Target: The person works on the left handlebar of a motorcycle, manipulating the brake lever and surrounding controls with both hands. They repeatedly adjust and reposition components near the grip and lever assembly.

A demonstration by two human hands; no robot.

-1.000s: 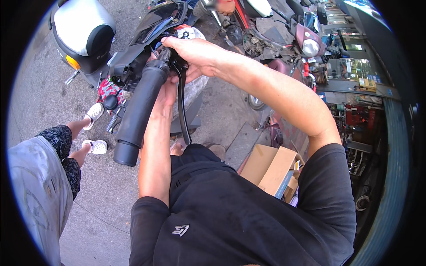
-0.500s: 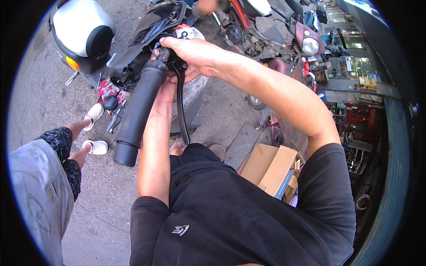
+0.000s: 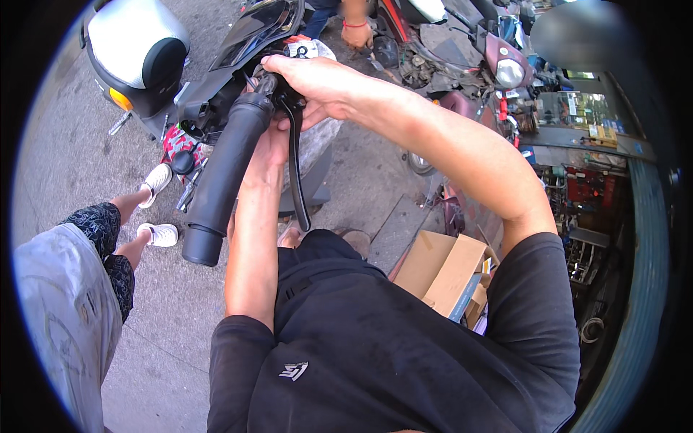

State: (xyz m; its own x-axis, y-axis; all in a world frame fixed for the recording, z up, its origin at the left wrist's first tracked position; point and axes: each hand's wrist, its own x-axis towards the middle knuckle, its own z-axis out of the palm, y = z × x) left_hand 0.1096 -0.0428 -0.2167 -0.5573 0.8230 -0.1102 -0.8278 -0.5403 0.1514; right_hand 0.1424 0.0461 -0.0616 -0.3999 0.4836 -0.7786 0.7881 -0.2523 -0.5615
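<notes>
A scooter's black handlebar grip (image 3: 227, 173) points down toward me, with a long black brake lever (image 3: 297, 169) beside it. At its upper end is the brake lever mount (image 3: 268, 86). My right hand (image 3: 314, 83) is closed around this mount from the right, its thumb along the top and its fingers curled beneath. From below, my left hand (image 3: 271, 148) comes up behind the grip and the lever, closed against the same mount. Most of its fingers are hidden there; a fingertip shows left of the mount. Any small part between the hands cannot be made out.
A black front panel (image 3: 263, 32) lies just beyond my hands. Left stands a silver-and-black scooter (image 3: 137, 54), near a person in patterned shorts (image 3: 101, 224). Another person's hand (image 3: 356, 35) is at the top. Scooter parts (image 3: 433, 54) and an open cardboard box (image 3: 440, 270) lie right.
Both my hands stay on the brake lever mount with hardly any movement. The other person's hand at the top has come lower into view. The whole view has shifted slightly.
</notes>
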